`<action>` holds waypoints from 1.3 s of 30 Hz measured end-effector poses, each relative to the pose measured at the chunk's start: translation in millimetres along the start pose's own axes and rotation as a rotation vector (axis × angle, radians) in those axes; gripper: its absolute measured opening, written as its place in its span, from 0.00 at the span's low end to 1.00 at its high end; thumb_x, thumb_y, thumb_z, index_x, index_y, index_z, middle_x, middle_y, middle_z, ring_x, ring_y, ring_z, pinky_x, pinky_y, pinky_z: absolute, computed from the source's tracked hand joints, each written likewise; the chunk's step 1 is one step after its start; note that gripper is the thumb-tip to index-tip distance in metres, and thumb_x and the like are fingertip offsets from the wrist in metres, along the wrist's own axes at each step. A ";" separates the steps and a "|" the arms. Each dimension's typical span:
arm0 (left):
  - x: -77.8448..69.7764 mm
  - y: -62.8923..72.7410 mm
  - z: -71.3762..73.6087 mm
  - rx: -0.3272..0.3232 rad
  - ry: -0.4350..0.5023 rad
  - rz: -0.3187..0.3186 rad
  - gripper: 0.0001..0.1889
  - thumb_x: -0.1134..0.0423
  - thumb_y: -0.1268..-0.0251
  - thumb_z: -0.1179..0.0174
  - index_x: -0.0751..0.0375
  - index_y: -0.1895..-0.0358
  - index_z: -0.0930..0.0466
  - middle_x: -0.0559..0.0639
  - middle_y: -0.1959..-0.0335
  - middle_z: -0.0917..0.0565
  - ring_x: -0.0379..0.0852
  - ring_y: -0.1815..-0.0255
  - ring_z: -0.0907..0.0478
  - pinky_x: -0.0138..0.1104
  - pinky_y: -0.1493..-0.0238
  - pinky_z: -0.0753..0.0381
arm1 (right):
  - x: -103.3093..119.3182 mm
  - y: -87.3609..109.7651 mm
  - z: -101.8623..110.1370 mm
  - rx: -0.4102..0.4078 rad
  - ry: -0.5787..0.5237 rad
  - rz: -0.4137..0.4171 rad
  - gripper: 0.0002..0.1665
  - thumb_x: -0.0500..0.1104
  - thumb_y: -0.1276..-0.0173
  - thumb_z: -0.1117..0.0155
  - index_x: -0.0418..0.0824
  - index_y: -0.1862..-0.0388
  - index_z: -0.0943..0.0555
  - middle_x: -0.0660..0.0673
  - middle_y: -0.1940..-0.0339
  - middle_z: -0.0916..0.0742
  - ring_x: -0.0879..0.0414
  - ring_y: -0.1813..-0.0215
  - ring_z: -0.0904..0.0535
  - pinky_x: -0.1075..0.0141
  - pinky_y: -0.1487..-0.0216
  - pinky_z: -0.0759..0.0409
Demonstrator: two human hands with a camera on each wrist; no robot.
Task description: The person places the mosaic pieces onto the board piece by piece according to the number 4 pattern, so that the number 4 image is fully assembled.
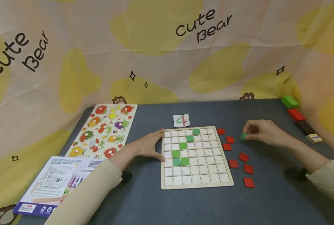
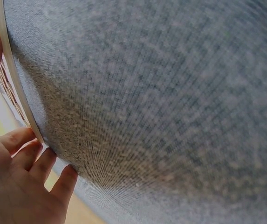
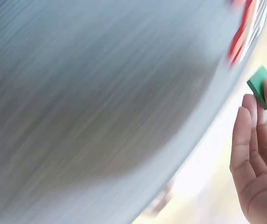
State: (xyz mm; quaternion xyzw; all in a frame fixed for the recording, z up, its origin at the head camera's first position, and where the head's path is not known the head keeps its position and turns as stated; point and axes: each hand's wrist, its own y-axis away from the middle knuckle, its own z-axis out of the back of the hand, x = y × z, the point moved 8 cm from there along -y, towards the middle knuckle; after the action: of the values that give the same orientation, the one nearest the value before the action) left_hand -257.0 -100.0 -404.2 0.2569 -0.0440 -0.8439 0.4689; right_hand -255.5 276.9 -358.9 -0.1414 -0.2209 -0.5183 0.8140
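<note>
My right hand [image 1: 261, 132] pinches a small green square tile [image 3: 259, 84] between thumb and fingers, over the table to the right of the grid board. The wooden-framed grid board [image 1: 198, 184] has white cells; several green tiles [image 1: 183, 146] lie in a slanting line across it, with two side by side at the lower end. My left hand [image 1: 148, 144] rests at the board's left edge, thumb and fingers spread and touching the rim, as the left wrist view also shows. Several red square tiles [image 1: 233, 164] lie loose between the board and my right hand.
A small printed pattern card [image 1: 181, 120] lies behind the board. At left are a fruit picture board [image 1: 102, 131] and a boxed set [image 1: 54, 184]. Green, red and dark blocks [image 1: 296, 115] line the right edge, and a patterned cloth [image 1: 167, 62] hangs behind the table.
</note>
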 end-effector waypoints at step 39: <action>3.8 -2.5 -3.0 -0.005 -0.008 -0.007 0.60 0.38 0.51 0.28 0.61 0.20 0.52 0.54 0.17 0.56 0.57 0.17 0.53 0.50 0.20 0.46 | 162.1 -52.9 -121.5 0.323 -0.091 0.286 0.11 0.31 0.47 0.26 0.46 0.79 0.15 0.55 0.78 0.14 0.70 0.74 0.26 0.75 0.69 0.25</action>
State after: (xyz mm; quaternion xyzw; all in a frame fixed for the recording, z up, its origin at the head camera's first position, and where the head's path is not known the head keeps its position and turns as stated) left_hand -259.1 -101.2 -409.0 0.2527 -0.0430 -0.8465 0.4665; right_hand -218.4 72.2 -381.6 -0.0625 -0.3153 -0.3485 0.8805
